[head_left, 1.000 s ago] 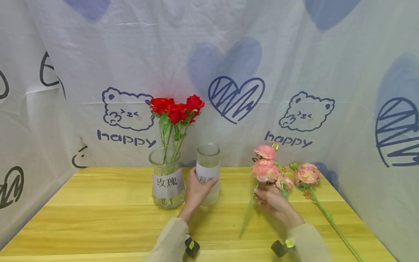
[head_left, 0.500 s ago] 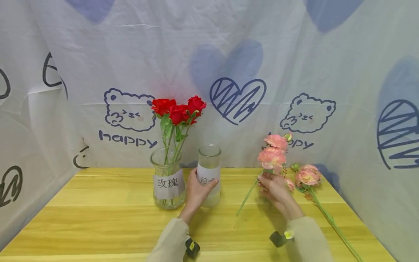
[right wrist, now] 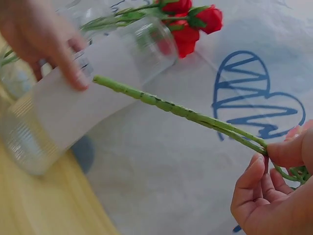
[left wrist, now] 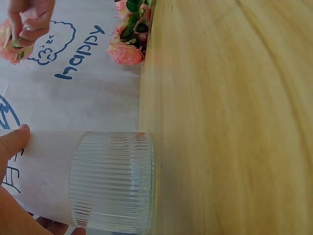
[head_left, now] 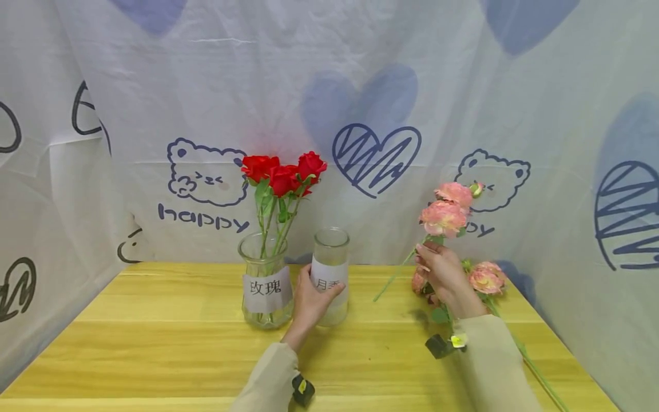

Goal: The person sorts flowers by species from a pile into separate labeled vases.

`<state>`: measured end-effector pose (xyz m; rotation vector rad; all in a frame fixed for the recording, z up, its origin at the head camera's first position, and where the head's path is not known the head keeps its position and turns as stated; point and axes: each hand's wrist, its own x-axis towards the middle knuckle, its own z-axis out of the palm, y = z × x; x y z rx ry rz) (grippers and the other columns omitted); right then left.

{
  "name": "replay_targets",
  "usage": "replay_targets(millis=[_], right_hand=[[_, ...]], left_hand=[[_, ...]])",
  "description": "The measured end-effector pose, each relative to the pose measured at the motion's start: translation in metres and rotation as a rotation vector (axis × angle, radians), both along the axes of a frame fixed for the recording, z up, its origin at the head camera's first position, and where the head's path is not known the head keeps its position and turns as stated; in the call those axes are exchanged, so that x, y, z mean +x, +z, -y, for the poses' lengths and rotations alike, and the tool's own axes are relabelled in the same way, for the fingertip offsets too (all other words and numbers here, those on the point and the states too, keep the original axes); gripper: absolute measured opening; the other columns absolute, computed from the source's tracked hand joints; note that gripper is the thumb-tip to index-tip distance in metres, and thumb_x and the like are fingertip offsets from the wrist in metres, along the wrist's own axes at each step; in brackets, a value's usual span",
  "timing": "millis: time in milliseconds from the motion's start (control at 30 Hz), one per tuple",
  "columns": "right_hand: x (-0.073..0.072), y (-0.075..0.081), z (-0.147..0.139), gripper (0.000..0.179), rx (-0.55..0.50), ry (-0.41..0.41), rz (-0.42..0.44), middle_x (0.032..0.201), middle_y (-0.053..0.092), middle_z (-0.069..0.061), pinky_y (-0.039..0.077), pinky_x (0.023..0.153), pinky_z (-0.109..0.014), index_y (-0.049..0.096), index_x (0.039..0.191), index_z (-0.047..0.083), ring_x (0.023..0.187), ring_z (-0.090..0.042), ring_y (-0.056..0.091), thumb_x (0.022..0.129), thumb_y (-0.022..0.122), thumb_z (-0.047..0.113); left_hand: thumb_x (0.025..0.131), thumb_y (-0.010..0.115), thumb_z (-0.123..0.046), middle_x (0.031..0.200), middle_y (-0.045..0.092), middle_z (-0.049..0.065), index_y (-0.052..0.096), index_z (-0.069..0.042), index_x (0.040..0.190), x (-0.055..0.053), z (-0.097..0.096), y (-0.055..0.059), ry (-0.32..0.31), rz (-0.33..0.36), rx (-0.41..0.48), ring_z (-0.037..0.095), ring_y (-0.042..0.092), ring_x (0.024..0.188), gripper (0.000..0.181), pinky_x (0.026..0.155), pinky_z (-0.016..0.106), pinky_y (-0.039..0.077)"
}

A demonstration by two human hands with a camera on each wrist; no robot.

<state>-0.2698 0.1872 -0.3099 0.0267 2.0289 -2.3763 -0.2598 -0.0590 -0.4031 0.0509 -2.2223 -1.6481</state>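
My left hand [head_left: 315, 300] grips a straight glass vase [head_left: 331, 247] by its white paper label, thumb across the front. In the left wrist view the ribbed lower part of this vase [left wrist: 115, 181] stands on the wood. My right hand [head_left: 447, 277] pinches the green stem [right wrist: 166, 104] of a pink artificial flower [head_left: 444, 217], held above the table. Two full blooms and a bud top that spray; its bare stem end points down and left, apart from the vase mouth. Red roses [head_left: 283, 179] stand in a second labelled glass vase [head_left: 265, 309], left of my left hand.
More pink flowers [head_left: 486, 278] lie at the table's right side, one long stem running toward the front right corner. Another pink bloom [head_left: 419, 281] shows below my right hand. A printed cloth [head_left: 376, 229] hangs behind the wooden table [head_left: 154, 343].
My right hand has lifted the pink flower up and slightly right, its stem end swinging upward off the table. The left hand keeps its hold on the vase. The view has shifted a little.
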Motion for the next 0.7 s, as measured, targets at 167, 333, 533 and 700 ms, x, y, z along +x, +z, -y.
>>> replay_targets(millis=[167, 333, 533, 700], right_hand=[[-0.007, 0.021, 0.007, 0.011, -0.113, -0.021, -0.002, 0.088, 0.050, 0.003, 0.044, 0.059, -0.017, 0.040, 0.108, 0.006, 0.073, -0.005, 0.052, 0.101, 0.047, 0.011], [-0.014, 0.043, 0.018, 0.006, -0.207, -0.049, 0.003, 0.086, 0.052, 0.003, 0.043, 0.058, -0.017, 0.043, 0.100, 0.009, 0.074, -0.007, 0.051, 0.100, 0.049, 0.009], [-0.021, 0.062, 0.035, 0.007, -0.258, -0.095, -0.014, 0.085, 0.052, 0.003, 0.043, 0.057, -0.016, 0.045, 0.099, 0.009, 0.072, -0.007, 0.051, 0.099, 0.052, 0.008], [-0.025, 0.069, 0.050, 0.007, -0.232, -0.128, -0.056, 0.080, 0.053, 0.004, 0.041, 0.055, -0.014, 0.047, 0.096, 0.009, 0.068, -0.005, 0.050, 0.099, 0.053, 0.008]], left_hand=[[0.073, 0.084, -0.017, 0.121, 0.051, 0.023, 0.041, 0.004, 0.133, 0.000, 0.001, -0.001, -0.007, -0.010, -0.001, 0.039, 0.052, 0.110, 0.077, 0.097, 0.054, 0.043], [0.074, 0.084, -0.018, 0.122, 0.051, 0.023, 0.041, 0.004, 0.133, -0.001, 0.001, -0.001, -0.012, -0.006, 0.000, 0.039, 0.052, 0.111, 0.077, 0.098, 0.054, 0.043], [0.073, 0.084, -0.017, 0.119, 0.052, 0.024, 0.041, 0.005, 0.132, 0.000, 0.001, 0.000, -0.007, -0.019, -0.007, 0.039, 0.052, 0.109, 0.077, 0.096, 0.054, 0.044], [0.073, 0.084, -0.018, 0.119, 0.052, 0.023, 0.042, 0.004, 0.133, 0.000, 0.001, 0.000, -0.009, -0.022, -0.005, 0.038, 0.053, 0.108, 0.077, 0.096, 0.054, 0.045]])
